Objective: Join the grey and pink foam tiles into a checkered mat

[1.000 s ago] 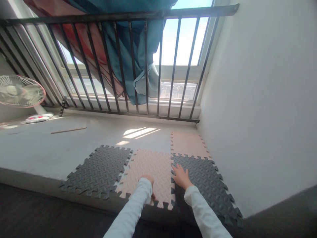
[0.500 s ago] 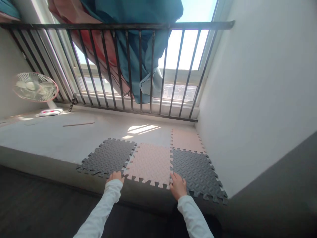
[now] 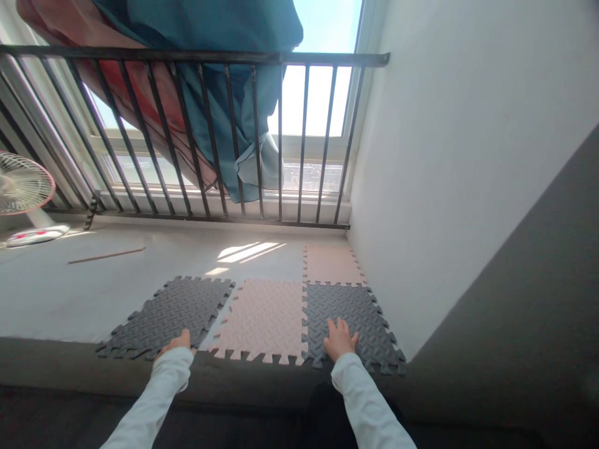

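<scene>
At the ledge's front edge, my left hand [image 3: 176,343] is closed on the near edge of a dark grey foam mat tile [image 3: 173,312]; its lower fingers are hidden. To the right of that tile lies a pink foam mat tile [image 3: 266,318], with a narrow strip of ledge showing between the two. The pink tile's right side meets a second dark grey foam tile [image 3: 344,312]. Over this one my right hand [image 3: 340,340] is spread, fingers apart, holding nothing. Behind it, a further pink foam tile [image 3: 332,265] adjoins its far edge.
A pale ledge [image 3: 47,299] carries the tiles, a thin stick [image 3: 107,255] and a white fan [image 3: 25,187]. Black railing [image 3: 196,56] runs along the back, before a window and a hanging teal and red curtain [image 3: 224,31]. A white wall [image 3: 444,156] bounds the right.
The view has shifted rightward. My right hand has left the seam between pink and dark tiles and opened over the dark one. The gap beside the left dark tile is wider.
</scene>
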Demonstrator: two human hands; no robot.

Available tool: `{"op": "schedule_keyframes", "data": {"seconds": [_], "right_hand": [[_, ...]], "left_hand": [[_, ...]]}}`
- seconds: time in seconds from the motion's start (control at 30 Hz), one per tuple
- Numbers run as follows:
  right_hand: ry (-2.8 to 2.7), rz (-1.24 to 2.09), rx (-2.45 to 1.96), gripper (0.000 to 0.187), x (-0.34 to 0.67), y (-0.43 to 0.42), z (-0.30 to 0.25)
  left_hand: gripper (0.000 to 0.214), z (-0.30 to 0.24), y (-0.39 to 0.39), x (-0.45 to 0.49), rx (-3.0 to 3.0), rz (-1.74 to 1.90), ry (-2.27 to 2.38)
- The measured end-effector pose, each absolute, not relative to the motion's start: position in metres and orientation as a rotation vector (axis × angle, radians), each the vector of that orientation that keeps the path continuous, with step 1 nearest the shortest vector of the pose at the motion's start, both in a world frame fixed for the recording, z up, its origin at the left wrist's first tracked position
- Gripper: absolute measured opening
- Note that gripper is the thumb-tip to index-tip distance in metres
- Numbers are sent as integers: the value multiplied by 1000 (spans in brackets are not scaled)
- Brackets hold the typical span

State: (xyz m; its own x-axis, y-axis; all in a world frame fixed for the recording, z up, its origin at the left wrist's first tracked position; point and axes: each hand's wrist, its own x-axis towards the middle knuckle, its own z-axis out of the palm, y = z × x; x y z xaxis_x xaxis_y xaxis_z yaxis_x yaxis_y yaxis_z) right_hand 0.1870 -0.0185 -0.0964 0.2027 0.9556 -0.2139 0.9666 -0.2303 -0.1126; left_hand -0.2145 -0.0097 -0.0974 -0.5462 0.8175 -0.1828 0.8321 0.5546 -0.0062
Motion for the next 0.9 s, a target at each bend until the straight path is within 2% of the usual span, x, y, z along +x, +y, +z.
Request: {"op": "schedule_keyframes", "data": {"seconds": [0.1,0.23,0.4,0.63,0.73,0.9], "right_hand": [[1729,-397,2417,59,223,-2,-90],[1501,-435,2427,61,267,21,-86],[1476,-389,2403,75,295,50,-89],[1539,-371,2319,67,297,68,-94],[1582,-365,2273,58,295,68,-90],[1617,-389,2209,54,294,69,-86]], "left_hand": [[15,-81,11,-220,1308,-78,2633],[16,-43,59,-208,1224,290,2547],[11,-11,128,-160,1362,512,2529],[16,-54,174,-56,1719,569,2387],[19,-77,185,-16,1857,451,2292],[22,-94,195,38,2015,256,2145]]}}
